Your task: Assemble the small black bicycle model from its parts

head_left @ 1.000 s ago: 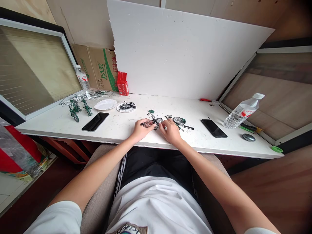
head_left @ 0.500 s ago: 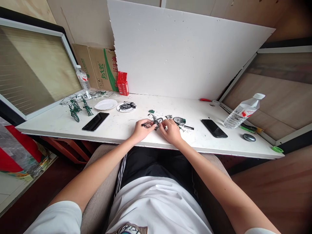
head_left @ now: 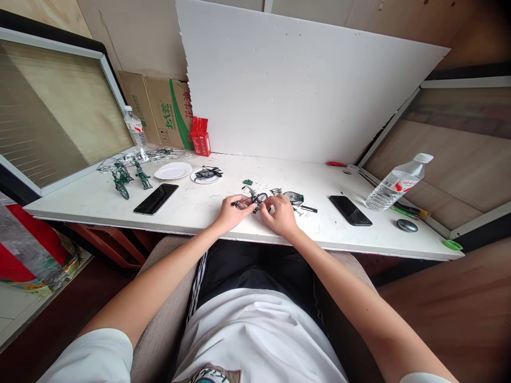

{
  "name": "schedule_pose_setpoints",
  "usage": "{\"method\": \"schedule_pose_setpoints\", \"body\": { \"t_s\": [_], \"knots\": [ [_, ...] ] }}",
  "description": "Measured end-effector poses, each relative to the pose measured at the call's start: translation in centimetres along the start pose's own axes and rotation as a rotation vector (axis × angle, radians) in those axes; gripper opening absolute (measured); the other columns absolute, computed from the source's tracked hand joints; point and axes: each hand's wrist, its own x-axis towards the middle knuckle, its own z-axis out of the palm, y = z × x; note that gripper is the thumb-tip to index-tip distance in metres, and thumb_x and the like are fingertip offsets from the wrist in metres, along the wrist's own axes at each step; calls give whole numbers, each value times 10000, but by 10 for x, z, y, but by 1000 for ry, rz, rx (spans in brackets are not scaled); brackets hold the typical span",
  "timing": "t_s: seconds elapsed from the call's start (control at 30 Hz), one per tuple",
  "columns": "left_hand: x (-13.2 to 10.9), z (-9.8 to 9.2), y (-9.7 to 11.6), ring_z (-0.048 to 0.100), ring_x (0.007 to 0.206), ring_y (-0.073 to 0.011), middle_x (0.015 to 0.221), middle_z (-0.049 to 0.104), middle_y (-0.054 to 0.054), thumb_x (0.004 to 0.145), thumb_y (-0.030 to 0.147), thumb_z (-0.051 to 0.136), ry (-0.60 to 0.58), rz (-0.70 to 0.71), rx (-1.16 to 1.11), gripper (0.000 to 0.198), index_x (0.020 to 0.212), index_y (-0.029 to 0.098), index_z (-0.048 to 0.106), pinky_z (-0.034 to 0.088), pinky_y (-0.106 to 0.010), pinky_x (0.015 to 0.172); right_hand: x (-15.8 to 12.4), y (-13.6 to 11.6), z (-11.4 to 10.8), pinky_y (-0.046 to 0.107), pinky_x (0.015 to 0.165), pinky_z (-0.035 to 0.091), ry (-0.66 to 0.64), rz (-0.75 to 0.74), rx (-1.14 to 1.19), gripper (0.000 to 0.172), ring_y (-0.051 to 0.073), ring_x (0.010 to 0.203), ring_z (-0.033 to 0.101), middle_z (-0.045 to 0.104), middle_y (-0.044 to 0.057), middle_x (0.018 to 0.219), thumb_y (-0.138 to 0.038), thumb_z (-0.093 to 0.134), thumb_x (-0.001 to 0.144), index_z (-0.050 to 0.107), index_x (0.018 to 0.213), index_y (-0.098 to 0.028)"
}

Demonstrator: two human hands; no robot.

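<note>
Near the front middle of the table, my left hand (head_left: 232,214) is closed on a small model bicycle (head_left: 261,197) with thin black wheels. My right hand (head_left: 278,214) is at the bicycle's right side, its thumb and index finger bent close together by the wheel; what they pinch, if anything, is too small to make out. Just behind and to the right of my right hand lie more black wheel parts (head_left: 294,198) and a short black strip (head_left: 309,209). A small green piece (head_left: 248,182) lies behind the bicycle.
The white table (head_left: 223,234) holds two phones (head_left: 156,199), a plate of black parts (head_left: 206,174), an unfilled plate (head_left: 173,171), green models (head_left: 122,180) and a red box (head_left: 201,136) on the left. A bottle (head_left: 399,183) and a grey mouse-like object (head_left: 406,225) are on the right.
</note>
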Motion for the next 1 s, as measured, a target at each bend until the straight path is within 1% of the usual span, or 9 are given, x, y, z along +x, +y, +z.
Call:
{"method": "schedule_pose_setpoints", "body": {
  "t_s": [0.1,0.3,0.4,0.57,0.7,0.77,0.83,0.93,1.0],
  "knots": [
    [0,0,-1,676,717,-176,849,768,-83,793,446,862,-5,2,2,320,848,151,750,544,-286,689,0,1,1,410,807,455,-8,-11,8,207,284,850,598,721,68,769,-256,595,1004,642,804,-230],
    [0,0,-1,664,706,-170,838,764,-76,792,438,862,1,-8,5,310,843,155,747,536,-283,679,0,5,3,413,764,459,-35,-7,8,445,299,864,602,659,91,702,-409,457,1116,635,745,-239],
    [0,0,1,660,713,-169,836,766,-72,793,435,860,-9,10,16,299,843,158,758,536,-281,681,0,6,3,414,770,467,-61,3,18,505,304,896,614,660,102,711,-451,405,1135,638,740,-240],
    [-1,0,1,665,713,-174,827,763,-75,781,438,864,-4,4,6,306,830,157,754,539,-286,677,0,3,2,418,808,459,-84,9,5,465,308,927,608,680,93,740,-428,402,1136,644,788,-238],
    [1,0,-3,673,700,-178,847,768,-85,765,445,876,22,-25,-10,324,836,154,755,541,-293,669,-1,0,0,413,825,461,-58,18,0,245,299,917,595,723,78,815,-356,565,1062,640,865,-231],
    [1,0,-4,672,695,-177,849,770,-86,759,447,882,30,-30,-5,327,833,154,754,542,-294,670,-1,0,0,402,812,459,-53,22,4,165,295,918,595,726,75,827,-299,596,1030,632,884,-231],
    [1,0,-5,670,697,-175,849,770,-84,762,448,882,25,-30,-4,328,840,155,757,541,-291,672,-1,0,0,395,791,452,-61,26,-3,181,296,919,592,711,76,809,-290,573,1043,622,878,-234],
    [1,0,-5,670,699,-173,843,768,-79,768,456,879,14,-26,-10,332,839,156,756,536,-283,667,0,2,1,398,782,444,-83,29,-32,315,301,926,589,671,84,764,-342,489,1100,600,823,-240],
    [1,0,-5,671,699,-172,836,767,-78,764,463,881,10,-28,-5,340,827,157,748,533,-278,660,0,3,2,414,827,446,-92,15,-52,392,306,958,593,655,88,746,-364,436,1125,588,786,-241]
  ]
}}
